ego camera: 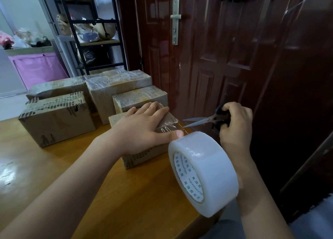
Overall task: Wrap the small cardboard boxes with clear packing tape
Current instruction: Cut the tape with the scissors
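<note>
A: Wooden table (68, 166), dark door (234, 58) close behind at 1 o'clock. What's hidden?

B: Left hand (142, 128) lies flat with straight fingers on the small box (144, 157), covering most of its top. Tape strip barely readable, just glare near the thumb.

A: Right hand (234, 123)?

B: Clenched round the scissors (207, 120) handles, blades apart at the strip. Tape roll (205, 173) hangs at 5 o'clock over the table edge.

A: Room?

B: Wrapped boxes (57, 118) crowd 10 to 12 o'clock; bare wood at 8.
</note>
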### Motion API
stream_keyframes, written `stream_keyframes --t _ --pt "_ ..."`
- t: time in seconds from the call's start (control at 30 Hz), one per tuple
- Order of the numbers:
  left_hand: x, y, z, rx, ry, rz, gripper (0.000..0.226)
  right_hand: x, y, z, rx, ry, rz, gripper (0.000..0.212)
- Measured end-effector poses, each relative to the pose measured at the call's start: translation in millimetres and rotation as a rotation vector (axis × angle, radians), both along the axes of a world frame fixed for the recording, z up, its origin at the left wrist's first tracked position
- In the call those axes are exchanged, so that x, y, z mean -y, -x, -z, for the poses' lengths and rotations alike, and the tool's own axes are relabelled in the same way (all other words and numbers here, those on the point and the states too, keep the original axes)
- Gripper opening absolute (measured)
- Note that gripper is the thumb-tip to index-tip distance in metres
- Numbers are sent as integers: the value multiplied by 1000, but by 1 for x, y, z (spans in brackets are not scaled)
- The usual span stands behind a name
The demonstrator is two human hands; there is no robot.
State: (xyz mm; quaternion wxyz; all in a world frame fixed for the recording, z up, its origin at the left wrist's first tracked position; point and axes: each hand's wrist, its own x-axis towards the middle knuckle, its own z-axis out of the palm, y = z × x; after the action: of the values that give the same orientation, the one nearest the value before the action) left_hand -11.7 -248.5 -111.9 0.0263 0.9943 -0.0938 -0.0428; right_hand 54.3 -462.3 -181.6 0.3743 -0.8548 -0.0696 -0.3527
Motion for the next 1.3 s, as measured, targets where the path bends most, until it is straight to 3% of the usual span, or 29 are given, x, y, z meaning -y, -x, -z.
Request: stream_keyframes --t 0.17,0.83,1.3 --pt "2 1 0 10 6 -6 121 -5 1 1 100 31 -66 44" --pt "1 1 3 40 -27 4 117 -8 -5 3 284 59 61 31" --pt "3 4 1 38 -38 -6 117 -7 -5 5 251 31 -11 41"
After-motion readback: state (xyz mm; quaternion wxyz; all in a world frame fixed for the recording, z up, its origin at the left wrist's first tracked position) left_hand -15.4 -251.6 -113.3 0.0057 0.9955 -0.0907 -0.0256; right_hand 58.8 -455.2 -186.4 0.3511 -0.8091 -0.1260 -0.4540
